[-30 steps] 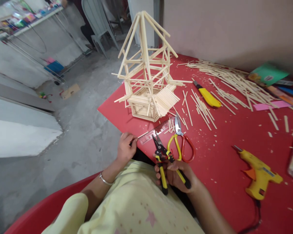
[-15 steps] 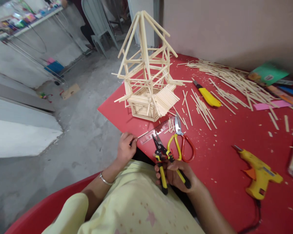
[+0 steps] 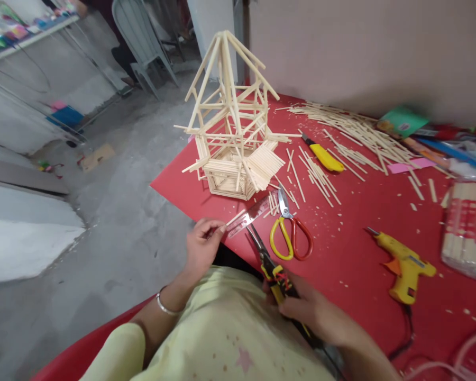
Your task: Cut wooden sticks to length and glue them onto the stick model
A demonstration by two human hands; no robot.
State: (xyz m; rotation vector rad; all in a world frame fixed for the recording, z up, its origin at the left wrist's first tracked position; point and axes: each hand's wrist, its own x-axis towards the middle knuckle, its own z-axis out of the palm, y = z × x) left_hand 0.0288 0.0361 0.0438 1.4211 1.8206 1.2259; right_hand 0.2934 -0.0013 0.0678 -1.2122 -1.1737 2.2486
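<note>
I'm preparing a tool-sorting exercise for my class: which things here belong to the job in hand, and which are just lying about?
Apparently in the job:
wooden stick, in the left hand
black-and-yellow pliers, in the right hand
clear ruler, by the stick
stick-built model, nearby

Lying about, unheld:
scissors
yellow-handled knife
yellow glue gun
pink strip
green packet

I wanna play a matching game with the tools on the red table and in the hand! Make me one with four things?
1. Pliers
2. Scissors
3. Glue gun
4. Ruler

A. Yellow, with an orange trigger
B. See-through
C. Held in the right hand
D. One yellow handle, one red

Pairs: 1-C, 2-D, 3-A, 4-B
</note>
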